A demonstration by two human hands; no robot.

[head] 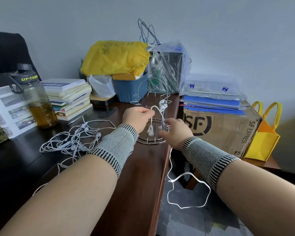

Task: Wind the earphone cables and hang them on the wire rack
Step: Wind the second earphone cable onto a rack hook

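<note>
Cable at the rack point(152, 114), loose earphones point(71, 142) and bottle point(36, 99) left.
Left hand point(137, 117) pinches the cable point(160, 111); right hand point(176, 132) grips its lower length.

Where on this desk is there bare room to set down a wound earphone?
Bare dark desk lies near the front edge, below the tangled earphone cables. Brown wood in front of the wire rack, between the forearms, is also free. The back is crowded: books, bottle, bags.
</note>
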